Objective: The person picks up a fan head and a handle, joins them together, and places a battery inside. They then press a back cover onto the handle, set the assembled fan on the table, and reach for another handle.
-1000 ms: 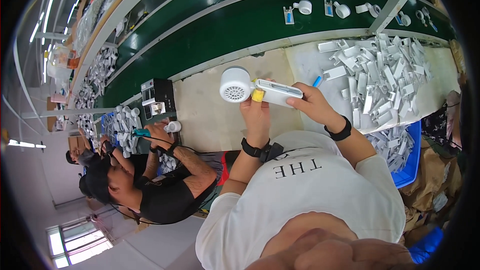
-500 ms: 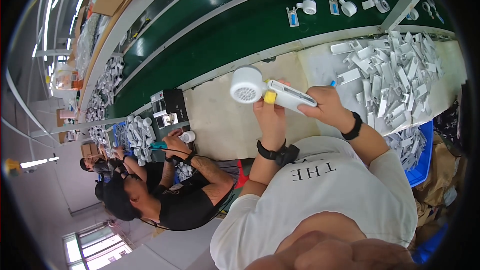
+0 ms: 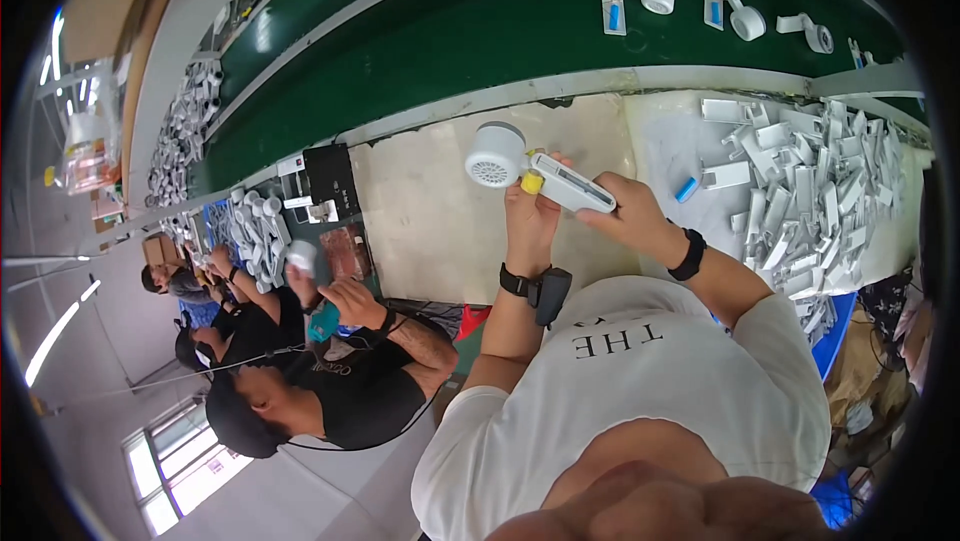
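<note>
A white handheld fan (image 3: 572, 184) with a round grille head is held over the pale worktop, its handle slanting down to the right. My left hand (image 3: 530, 219) grips it near the neck, where a yellow patch (image 3: 532, 183) shows at the thumb tip; I cannot tell whether it is a wrap or a part. Closed on the lower end of the handle is my right hand (image 3: 637, 213). A long open slot in the handle faces up. To the right of that hand lies a small blue cylinder (image 3: 686, 190), like a battery cell, on the worktop.
White plastic handle covers (image 3: 800, 191) lie in a heap on the right, above a blue bin (image 3: 832, 336). Along the green conveyor belt (image 3: 450, 51) sit several fan parts with blue cylinders. At left a co-worker (image 3: 350, 391) holds a teal tool (image 3: 323, 322).
The view has shifted slightly. My hands keep their hold on the fan, and more of the blue cylinder shows. The co-worker has raised a white part and the teal tool off the bench.
</note>
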Motion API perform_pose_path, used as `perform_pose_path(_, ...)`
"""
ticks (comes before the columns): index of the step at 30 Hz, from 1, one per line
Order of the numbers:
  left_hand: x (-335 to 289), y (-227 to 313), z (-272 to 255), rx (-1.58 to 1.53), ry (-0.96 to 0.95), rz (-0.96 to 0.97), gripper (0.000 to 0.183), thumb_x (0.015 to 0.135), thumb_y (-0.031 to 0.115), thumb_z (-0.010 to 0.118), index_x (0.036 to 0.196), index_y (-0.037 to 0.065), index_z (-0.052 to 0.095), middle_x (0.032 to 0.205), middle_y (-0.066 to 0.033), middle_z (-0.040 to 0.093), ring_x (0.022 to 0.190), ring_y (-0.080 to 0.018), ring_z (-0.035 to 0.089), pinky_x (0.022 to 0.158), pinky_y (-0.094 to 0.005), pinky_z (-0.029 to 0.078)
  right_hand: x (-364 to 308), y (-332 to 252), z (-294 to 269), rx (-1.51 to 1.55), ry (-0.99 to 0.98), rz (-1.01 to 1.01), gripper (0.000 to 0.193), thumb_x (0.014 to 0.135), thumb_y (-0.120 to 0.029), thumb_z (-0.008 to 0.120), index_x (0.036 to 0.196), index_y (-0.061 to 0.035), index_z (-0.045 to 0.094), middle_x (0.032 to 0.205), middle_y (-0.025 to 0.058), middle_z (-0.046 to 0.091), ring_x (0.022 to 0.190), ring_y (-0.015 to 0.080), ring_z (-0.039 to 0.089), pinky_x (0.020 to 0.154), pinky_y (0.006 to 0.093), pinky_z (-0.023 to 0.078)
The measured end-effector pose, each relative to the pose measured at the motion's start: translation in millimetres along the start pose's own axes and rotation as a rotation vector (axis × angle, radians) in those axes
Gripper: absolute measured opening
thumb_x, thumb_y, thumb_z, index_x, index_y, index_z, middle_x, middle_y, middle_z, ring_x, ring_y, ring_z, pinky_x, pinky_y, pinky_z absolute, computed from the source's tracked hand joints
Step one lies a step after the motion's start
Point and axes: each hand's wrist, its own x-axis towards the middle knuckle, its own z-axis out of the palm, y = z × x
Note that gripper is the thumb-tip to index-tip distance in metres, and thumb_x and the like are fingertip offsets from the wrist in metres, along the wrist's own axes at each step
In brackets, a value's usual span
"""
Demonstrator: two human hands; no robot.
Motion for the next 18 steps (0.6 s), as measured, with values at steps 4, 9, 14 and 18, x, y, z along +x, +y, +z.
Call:
perform_pose_path(4,3.4,-5.4,-4.0,-0.01,0.095,0.038,0.027,0.087,0.017,0.053,0.11,0.002,0.05,0.105,-0.0109,0.058,0.097,-0.0228,0.057,0.085,-0.0345,0.047,2.0,0.2,9.2,0.184,-0.059,0.217,0.036,0.073,-0.034,0.068,0.084,-0.0019,0.056,0.071,0.0127,0.058,0.064,0.0229,0.058,0.057,0.03,0.044)
perform_pose_path(9,5.9,-8.4,-5.1,-0.045,0.031,-0.03,0.025,0.087,0.017,0.054,0.107,0.002,0.052,0.103,-0.0114,0.059,0.097,-0.0235,0.058,0.085,-0.0351,0.048,2.7,-10.6,8.3,0.312,-0.034,0.254,0.034,0.074,-0.031,0.067,0.085,-0.0009,0.055,0.071,0.0117,0.057,0.065,0.0216,0.058,0.059,0.0285,0.044)
perform_pose_path(14,2.0,-0.6,12.8,-0.011,0.015,0.008,0.028,0.086,0.016,0.056,0.108,0.001,0.051,0.103,-0.0134,0.059,0.098,-0.0258,0.057,0.085,-0.037,0.048,4.7,-18.7,-5.0,0.417,0.016,0.274,0.029,0.074,-0.023,0.067,0.088,-0.0006,0.054,0.073,0.0086,0.056,0.066,0.0134,0.053,0.06,0.0256,0.043)
perform_pose_path(18,-6.7,8.4,14.8,0.084,-0.058,-0.078,0.031,0.085,0.013,0.056,0.112,0.0,0.048,0.104,-0.0146,0.058,0.098,-0.0269,0.056,0.086,-0.038,0.046,1.6,-9.5,-15.1,0.299,-0.086,0.179,0.031,0.073,-0.023,0.069,0.087,0.0001,0.054,0.072,0.0095,0.057,0.064,0.0152,0.054,0.059,0.0257,0.043)
